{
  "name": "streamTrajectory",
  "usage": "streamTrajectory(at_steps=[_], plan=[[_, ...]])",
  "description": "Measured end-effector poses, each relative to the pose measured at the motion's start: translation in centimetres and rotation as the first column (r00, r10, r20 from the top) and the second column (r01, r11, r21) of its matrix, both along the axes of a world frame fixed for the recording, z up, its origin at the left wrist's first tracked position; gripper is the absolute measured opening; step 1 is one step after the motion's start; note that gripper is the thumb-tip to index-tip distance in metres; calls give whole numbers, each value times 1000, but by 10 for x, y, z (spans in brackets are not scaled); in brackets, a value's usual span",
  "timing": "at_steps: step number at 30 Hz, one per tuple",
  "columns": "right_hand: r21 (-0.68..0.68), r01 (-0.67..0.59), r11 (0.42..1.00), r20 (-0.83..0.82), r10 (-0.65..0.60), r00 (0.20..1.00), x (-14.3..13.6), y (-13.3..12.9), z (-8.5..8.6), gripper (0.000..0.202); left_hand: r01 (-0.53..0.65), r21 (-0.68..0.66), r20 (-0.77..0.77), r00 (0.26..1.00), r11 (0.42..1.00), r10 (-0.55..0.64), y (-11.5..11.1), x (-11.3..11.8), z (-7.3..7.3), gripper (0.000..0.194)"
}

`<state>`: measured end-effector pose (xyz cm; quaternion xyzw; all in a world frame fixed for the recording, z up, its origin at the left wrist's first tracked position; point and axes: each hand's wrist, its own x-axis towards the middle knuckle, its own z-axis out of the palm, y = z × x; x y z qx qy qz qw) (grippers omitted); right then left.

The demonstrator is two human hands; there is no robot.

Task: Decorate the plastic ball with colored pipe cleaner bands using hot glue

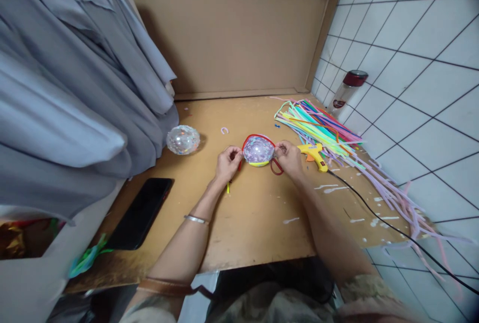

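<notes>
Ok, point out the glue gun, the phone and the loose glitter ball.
glue gun (313,153): head view, on its yellow body.
phone (140,212): head view, middle of its dark screen.
glitter ball (183,139): head view, centre of its clear dome.

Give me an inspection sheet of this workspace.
Surface: wooden board, spotted with white glue drips.
Job's things: glittery ball ringed with red and green pipe cleaners, held on the board.
Clutter: second ball, phone, pipe cleaner pile, glue gun, bottle.
Grips: left hand and right hand pinch the ball's opposite sides.
Cables: black cord runs from the glue gun off the board's right edge.
Surroundings: cardboard backing, tiled wall, grey cloth.
</notes>
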<state>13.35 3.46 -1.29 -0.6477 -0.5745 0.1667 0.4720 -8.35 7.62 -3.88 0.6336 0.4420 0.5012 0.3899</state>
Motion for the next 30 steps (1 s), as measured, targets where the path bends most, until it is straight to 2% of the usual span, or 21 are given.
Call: streamTrajectory(at_steps=[4, 8, 12, 14, 16, 18, 20, 24, 30], plan=[[15, -4, 1000, -12, 4, 1000, -1, -1, 2, 11, -1, -39, 45, 999, 999, 3, -4, 2, 5, 16], [67, 21, 998, -65, -16, 998, -3, -4, 8, 10, -47, 21, 115, 992, 999, 44, -9, 2, 12, 20], [114, 54, 992, -256, -23, 966, -9, -9, 20, 11, -104, 40, 246, 965, 994, 91, -14, 5, 22, 29], [103, -39, 994, -402, 77, 912, -12, -13, 28, 17, -41, -2, 333, 942, 999, 39, -18, 9, 27, 36], [102, -188, 977, -522, 214, 826, -15, -19, 35, 26, 83, -55, 421, 905, 995, -52, -22, 13, 30, 43], [111, -296, 949, -590, 303, 749, -19, -23, 41, 34, 201, -88, 479, 867, 976, -135, -27, 18, 32, 48], [107, -362, 926, -616, 348, 707, -25, -27, 45, 41, 297, -109, 487, 848, 949, -210, -33, 22, 33, 50], [93, -417, 904, -600, 385, 701, -34, -30, 46, 42, 381, -134, 437, 851, 915, -290, -39, 26, 31, 50], [48, -410, 911, -541, 368, 756, -39, -30, 45, 32, 341, -136, 460, 853, 930, -245, -33, 26, 24, 56]])
